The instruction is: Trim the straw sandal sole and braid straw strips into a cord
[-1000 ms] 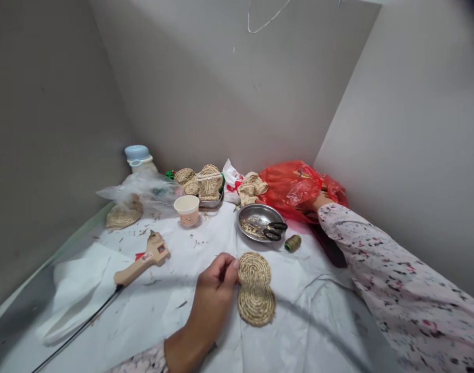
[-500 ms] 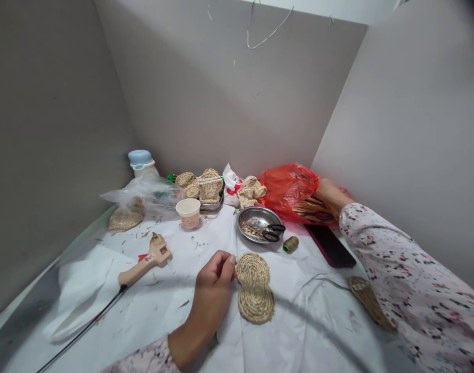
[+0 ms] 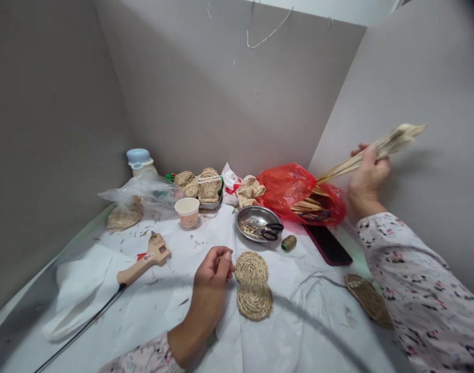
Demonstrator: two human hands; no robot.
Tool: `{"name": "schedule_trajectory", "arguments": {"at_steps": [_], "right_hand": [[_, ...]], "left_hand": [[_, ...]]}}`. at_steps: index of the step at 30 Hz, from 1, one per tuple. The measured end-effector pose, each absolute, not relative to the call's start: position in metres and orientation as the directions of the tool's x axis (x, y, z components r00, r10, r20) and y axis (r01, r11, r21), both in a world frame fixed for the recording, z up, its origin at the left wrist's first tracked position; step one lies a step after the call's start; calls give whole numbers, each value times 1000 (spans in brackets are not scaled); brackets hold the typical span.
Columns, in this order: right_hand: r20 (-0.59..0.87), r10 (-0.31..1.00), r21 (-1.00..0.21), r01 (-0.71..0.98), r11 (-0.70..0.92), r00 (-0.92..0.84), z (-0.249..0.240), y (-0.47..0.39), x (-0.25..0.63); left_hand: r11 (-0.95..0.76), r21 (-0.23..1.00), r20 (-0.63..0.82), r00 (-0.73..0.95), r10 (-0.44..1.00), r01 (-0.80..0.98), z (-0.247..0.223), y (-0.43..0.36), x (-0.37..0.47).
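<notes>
A figure-eight piece of coiled straw braid [image 3: 254,287] lies flat on the white cloth. My left hand [image 3: 215,272] is closed at its upper left edge, thumb against the fingers, pinching the edge; the exact spot of contact is partly hidden. Up at the right, my right hand [image 3: 371,176] is wrapped round a bundle of pale dried straw [image 3: 396,141]. The bundle's lower end still reaches the mouth of the red plastic bag [image 3: 289,189], where more straw strips [image 3: 314,204] show.
Behind the coil stand a metal bowl [image 3: 242,228] with black-handled scissors [image 3: 271,231] and a thread spool [image 3: 289,243]. A phone [image 3: 328,246] lies at right, a brown flat piece [image 3: 369,300] nearer. At left are a glue gun [image 3: 145,260], paper cup [image 3: 187,213] and clear bag [image 3: 151,189].
My right hand has come up out of the red bag and moved right, drawing the straw bundle with it. My left hand and the coil have hardly moved.
</notes>
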State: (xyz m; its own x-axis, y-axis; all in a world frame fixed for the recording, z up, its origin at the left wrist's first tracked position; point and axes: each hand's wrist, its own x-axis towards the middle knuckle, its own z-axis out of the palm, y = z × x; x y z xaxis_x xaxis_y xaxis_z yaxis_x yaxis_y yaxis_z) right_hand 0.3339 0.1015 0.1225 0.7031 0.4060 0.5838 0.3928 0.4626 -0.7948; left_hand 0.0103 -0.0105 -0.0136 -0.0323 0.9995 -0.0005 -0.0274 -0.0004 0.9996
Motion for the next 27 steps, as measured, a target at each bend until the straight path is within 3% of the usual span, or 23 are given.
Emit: {"name": "schedule_trajectory", "arguments": {"at_steps": [2, 4, 7, 9, 11, 17, 23, 27], "right_hand": [[632, 289, -685, 344, 642, 719, 133, 85, 318], [590, 383, -665, 159, 729, 711, 132, 64, 295], [360, 783, -852, -163, 497, 507, 102, 34, 250], [208, 906, -913, -260, 315, 370, 71, 19, 221], [78, 955, -947, -277, 161, 287, 40, 10, 198], [9, 971, -973, -221, 63, 237, -9, 1, 170], [100, 968, -941, -294, 166, 228, -16, 4, 178], [57, 971, -967, -229, 111, 231, -16, 0, 175]], "left_hand": [[-15, 999, 15, -17, 1000, -40, -13, -11, 10], [-40, 997, 40, 11, 999, -62, -13, -13, 10], [-54, 991, 64, 82, 995, -119, -12, -16, 8], [-33, 987, 60, 167, 984, -160, -12, -18, 8], [-3, 984, 54, 280, 958, -176, -14, -20, 8], [38, 998, -10, 472, 881, -51, -15, -23, 15], [43, 999, -43, 465, 884, 11, -10, -21, 13], [15, 1000, -1, 520, 854, -23, -10, -24, 14]]}}
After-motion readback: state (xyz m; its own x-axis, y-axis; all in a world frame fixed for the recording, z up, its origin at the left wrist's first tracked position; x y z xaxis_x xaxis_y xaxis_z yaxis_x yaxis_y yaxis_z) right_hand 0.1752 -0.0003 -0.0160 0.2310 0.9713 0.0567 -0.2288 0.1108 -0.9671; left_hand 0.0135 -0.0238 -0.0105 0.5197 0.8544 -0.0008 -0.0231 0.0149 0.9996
